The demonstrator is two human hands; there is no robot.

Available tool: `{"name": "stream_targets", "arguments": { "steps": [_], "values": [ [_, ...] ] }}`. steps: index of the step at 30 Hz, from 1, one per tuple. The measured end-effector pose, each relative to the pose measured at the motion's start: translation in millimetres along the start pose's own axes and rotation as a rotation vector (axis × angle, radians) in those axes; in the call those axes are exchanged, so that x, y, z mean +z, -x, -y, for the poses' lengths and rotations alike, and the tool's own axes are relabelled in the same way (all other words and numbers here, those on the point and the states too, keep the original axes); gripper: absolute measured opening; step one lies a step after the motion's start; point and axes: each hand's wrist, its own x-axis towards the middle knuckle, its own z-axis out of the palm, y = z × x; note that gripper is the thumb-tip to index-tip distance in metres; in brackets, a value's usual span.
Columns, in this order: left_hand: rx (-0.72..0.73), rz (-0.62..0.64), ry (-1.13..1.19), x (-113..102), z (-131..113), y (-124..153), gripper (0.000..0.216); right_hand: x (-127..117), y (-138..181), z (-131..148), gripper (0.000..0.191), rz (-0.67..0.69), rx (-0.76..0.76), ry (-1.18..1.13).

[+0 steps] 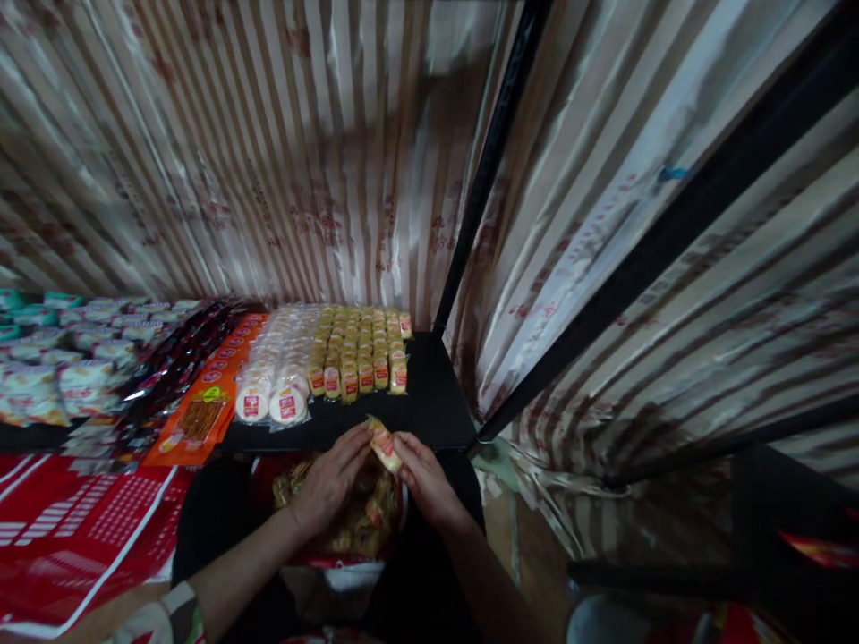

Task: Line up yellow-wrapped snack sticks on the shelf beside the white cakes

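My left hand (328,483) and my right hand (424,476) meet at the front edge of a black shelf (436,402). Together they hold one small yellow snack packet with a red label (384,444), fingers pinching it from both sides. Just below my hands sits an open bag (355,523) full of the same kind of packets. On the shelf behind, several rows of matching yellow packets (362,344) stand lined up, with round white packets bearing red labels (272,385) to their left.
Orange flat packs (205,402), dark red packs (178,358) and white-and-teal packs (60,358) fill the shelf's left part. A red-and-white printed sheet (73,528) lies at lower left. Striped curtains and black poles (483,170) enclose the back and right.
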Motion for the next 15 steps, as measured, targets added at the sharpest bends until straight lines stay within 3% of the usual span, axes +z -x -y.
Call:
{"name": "stream_targets", "arguments": {
  "steps": [9,15],
  "values": [
    [0.094,0.154,-0.058,12,27,-63,0.042,-29,-41,29,0.045,-0.108,-0.203,0.193],
    [0.156,0.253,-0.157,27,46,-126,0.043,-47,-89,47,0.040,-0.338,-0.351,0.142]
  ]
}}
